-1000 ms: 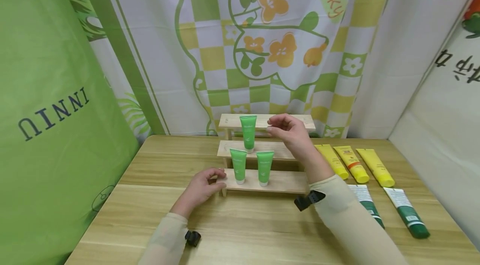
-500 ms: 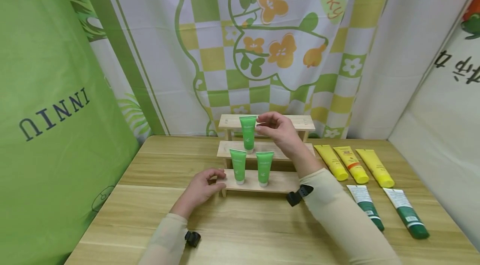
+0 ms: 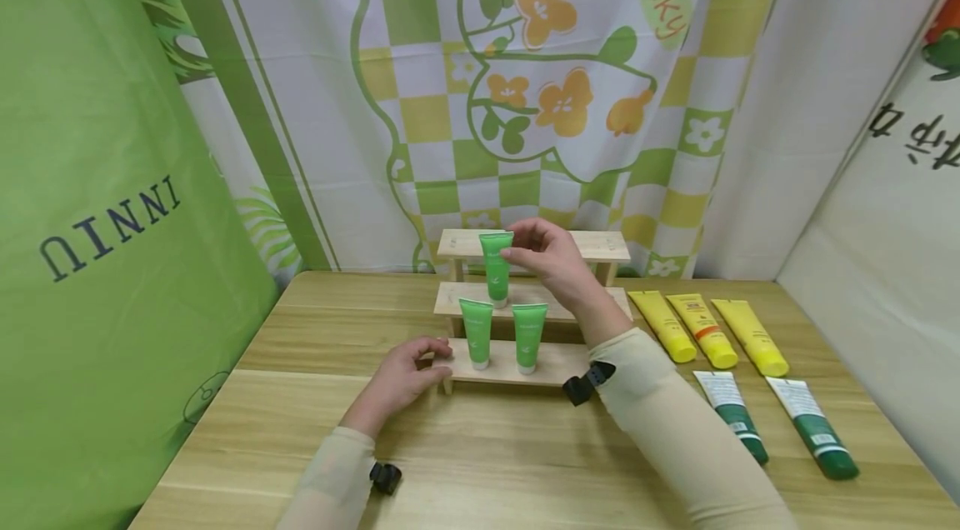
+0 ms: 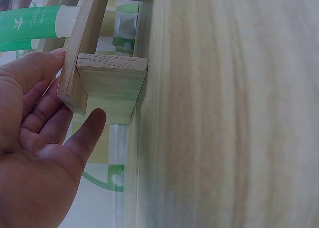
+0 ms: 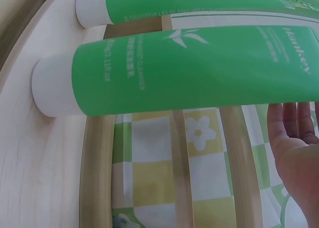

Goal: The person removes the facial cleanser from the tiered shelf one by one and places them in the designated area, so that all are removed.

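Observation:
A three-step wooden stand [image 3: 592, 245] holds three upright green squeeze tubes with white caps. One green tube [image 3: 497, 276] stands on the middle step; a left tube [image 3: 477, 334] and a right tube [image 3: 529, 336] stand on the lowest. My right hand [image 3: 551, 263] pinches the top of the middle-step tube, thumb in front and fingers behind. In the right wrist view, a near tube [image 5: 189, 71] hides part of this right hand [image 5: 299, 158]. My left hand [image 3: 401, 376] holds the left end of the lowest step; the left wrist view shows its fingers [image 4: 42, 71] around the wood.
Right of the stand, three yellow tubes [image 3: 701, 330] lie on the wooden table [image 3: 480, 455]. Two white-and-green tubes [image 3: 813, 427] lie nearer the front. A patterned curtain [image 3: 420, 97] hangs behind, and a green cloth [image 3: 112, 305] hangs at the left.
My right hand has moved left from beside the middle-step tube until thumb and fingers overlap its top. The left hand and the tubes have stayed in place.

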Tool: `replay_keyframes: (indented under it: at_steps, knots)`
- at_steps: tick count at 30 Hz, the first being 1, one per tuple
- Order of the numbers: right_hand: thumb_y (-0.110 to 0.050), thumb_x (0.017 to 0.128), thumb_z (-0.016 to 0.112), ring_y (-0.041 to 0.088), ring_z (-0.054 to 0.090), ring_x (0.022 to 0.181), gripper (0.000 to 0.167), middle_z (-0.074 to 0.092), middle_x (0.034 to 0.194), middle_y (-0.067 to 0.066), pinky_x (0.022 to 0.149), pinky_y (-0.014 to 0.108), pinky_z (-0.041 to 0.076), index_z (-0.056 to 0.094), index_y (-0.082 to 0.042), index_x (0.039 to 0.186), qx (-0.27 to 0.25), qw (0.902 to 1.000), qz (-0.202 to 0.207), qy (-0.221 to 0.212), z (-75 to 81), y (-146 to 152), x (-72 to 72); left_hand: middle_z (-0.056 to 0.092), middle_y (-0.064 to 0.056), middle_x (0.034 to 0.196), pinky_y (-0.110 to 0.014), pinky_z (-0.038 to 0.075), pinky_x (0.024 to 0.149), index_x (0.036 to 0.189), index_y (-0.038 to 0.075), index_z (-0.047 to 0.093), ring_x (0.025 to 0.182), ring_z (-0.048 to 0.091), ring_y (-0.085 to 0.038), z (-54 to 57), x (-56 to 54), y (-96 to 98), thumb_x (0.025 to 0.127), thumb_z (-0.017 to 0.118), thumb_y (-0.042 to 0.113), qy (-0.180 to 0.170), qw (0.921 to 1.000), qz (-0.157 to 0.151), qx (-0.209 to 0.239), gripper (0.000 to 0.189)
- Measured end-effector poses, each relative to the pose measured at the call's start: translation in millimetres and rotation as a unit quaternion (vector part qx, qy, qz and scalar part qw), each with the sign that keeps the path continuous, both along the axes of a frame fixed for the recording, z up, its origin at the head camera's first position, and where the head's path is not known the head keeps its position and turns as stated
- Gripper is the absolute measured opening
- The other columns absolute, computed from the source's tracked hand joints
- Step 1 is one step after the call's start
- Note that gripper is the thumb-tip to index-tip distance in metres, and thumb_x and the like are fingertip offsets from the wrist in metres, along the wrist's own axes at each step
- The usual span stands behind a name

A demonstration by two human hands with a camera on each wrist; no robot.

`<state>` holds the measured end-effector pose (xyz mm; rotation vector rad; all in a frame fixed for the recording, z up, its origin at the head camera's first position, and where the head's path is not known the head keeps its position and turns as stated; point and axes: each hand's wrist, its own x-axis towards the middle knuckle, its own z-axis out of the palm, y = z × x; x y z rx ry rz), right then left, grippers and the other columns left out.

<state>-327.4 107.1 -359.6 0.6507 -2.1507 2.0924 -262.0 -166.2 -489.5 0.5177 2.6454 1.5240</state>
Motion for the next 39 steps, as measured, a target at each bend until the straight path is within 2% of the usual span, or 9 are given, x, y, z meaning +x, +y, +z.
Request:
replay_keyframes:
  at_steps: [18,34,39]
  knots:
    - [-0.007,0.089,0.072,0.021,0.056,0.090,0.026,0.059,0.099,0.010,0.076,0.030,0.052,0.062,0.003,0.110,0.018,0.9993,-0.032,0.006,0.3,1,3.0,0.064,-0.009,0.127,-0.041,0.049,0.100,0.106,0.011,0.069,0.122,0.056,-0.027,-2.1,0.1,1.2,0.088,0.074,0.012,0.009,0.9999,-0.002,0.004,0.020]
    - [-0.008,0.088,0.073,0.018,0.054,0.084,0.026,0.058,0.094,0.008,0.064,0.025,0.048,0.062,0.003,0.110,0.015,0.9981,-0.058,0.011,8.0,14,11.7,0.064,-0.006,0.128,-0.042,0.048,0.100,0.105,0.016,0.068,0.123,0.056,-0.024,0.2,1.8,0.1,0.087,0.075,0.017,0.000,1.0000,0.000,0.004,0.019]
    - [-0.007,0.088,0.073,0.019,0.055,0.084,0.026,0.058,0.094,0.008,0.068,0.028,0.051,0.062,0.002,0.110,0.009,0.9979,-0.062,0.017,9.8,21,14.1,0.064,-0.004,0.127,-0.040,0.049,0.100,0.105,0.017,0.068,0.123,0.056,-0.023,-1.8,0.9,-0.2,0.087,0.076,0.017,0.002,1.0000,0.004,0.003,0.019]
